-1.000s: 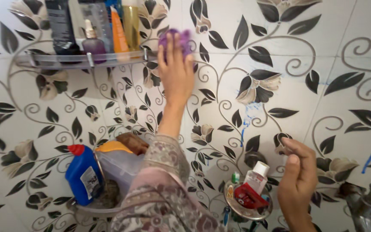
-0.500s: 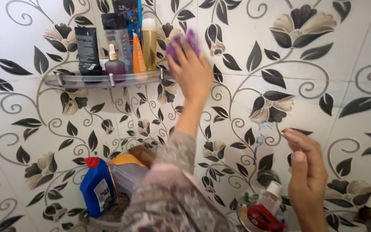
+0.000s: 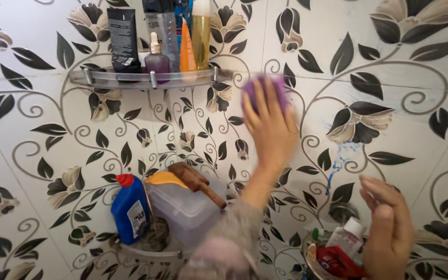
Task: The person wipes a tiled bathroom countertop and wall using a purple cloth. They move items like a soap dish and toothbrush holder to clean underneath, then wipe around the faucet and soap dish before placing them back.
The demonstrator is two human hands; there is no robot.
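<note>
Purple sponge (image 3: 265,91), mostly hidden under left hand (image 3: 269,127), presses wall tile (image 3: 400,140).

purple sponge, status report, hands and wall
Left hand presses purple sponge flat on tiled wall. Right hand open, empty. Blue streak beside; upper shelf close.

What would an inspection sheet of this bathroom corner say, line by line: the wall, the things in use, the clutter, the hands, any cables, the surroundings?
Surface: tiled wall, white with dark leaf and flower pattern; blue streaks run down it.
Job's things: purple scrub pad, pressed flat on the wall.
Clutter: upper corner shelf with bottles and tubes; lower shelf with blue bottle, clear plastic box, wooden brush; small round holder with red item and white bottle.
Hands: left hand on the pad; right hand open, holding nothing, near the holder.
Cables: nothing seen.
Surroundings: nothing seen beyond the tiles.
</note>
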